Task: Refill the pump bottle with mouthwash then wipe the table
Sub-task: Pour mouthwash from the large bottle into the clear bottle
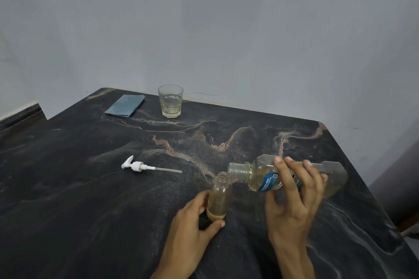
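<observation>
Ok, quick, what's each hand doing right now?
Left hand: holds the small pump bottle upright.
Right hand: fingers grip the tilted mouthwash bottle.

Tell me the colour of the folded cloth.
Light blue; the cloth shows in the head view, at the table's far left.
</observation>
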Motion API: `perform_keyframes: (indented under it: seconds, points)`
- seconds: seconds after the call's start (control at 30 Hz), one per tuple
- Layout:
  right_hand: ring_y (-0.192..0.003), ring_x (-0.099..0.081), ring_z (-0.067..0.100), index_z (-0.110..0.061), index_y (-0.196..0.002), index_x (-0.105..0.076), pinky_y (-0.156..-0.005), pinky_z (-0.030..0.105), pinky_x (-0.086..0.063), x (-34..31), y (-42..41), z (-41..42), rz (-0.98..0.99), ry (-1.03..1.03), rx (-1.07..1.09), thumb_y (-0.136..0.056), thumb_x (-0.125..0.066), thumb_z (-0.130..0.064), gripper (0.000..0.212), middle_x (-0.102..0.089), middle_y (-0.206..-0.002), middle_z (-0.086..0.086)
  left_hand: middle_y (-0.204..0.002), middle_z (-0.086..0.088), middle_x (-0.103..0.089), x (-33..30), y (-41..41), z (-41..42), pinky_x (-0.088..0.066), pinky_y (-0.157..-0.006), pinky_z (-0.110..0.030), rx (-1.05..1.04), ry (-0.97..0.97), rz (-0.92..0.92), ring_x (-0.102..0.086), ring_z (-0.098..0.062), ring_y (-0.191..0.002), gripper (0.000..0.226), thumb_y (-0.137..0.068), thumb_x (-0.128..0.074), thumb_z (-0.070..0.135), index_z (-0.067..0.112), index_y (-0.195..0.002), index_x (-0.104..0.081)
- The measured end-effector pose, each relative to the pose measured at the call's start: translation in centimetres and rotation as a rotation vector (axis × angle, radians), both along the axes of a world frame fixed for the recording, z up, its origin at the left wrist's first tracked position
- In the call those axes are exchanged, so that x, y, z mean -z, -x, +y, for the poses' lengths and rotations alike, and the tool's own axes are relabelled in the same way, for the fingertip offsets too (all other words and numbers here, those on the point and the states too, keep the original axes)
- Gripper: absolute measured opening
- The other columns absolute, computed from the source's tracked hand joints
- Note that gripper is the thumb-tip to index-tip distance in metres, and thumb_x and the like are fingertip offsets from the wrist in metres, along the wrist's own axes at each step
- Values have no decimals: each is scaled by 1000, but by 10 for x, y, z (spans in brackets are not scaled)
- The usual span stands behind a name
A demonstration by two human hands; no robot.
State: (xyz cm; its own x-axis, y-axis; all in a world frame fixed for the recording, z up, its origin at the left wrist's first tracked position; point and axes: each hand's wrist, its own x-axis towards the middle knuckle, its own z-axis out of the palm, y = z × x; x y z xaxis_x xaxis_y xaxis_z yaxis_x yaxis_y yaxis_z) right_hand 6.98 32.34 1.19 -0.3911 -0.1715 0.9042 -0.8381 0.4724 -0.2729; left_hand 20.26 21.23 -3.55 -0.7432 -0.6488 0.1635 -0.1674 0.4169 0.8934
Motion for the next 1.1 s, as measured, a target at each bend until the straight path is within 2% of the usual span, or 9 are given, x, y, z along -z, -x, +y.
perform_keyframes:
  seconds: [0.33, 0.8, 1.1]
  points:
    - [-127, -31, 17, -20, -124, -49, -118, 33, -8, 0, 0, 0, -6, 5, -10, -50, -81, 22, 91, -47, -121, 1, -110, 14, -67, -1, -1, 0, -50, -96, -34, 3, 5, 7, -61, 2, -107, 53, -71, -81, 20, 34, -116, -56]
    - [-123, -35, 24, -19, -124, -48, -119, 31, -7, -1, -2, -1, -7, -11, -5, -48, -82, 22, 93, -46, -121, 2, -110, 16, -67, -1, -1, 0, -50, -96, -32, 5, 1, 10, -60, 4, -107, 52, -71, -80, 20, 35, -115, -57]
    - [-127, -31, 18, -19, -124, -48, -119, 31, -7, -2, -2, -1, 3, -7, -10, -48, -82, 21, 93, -46, -121, 1, -110, 14, -67, -1, -1, 0, -50, -96, -33, 4, -5, 14, -61, 5, -106, 53, -71, -81, 18, 32, -116, -57]
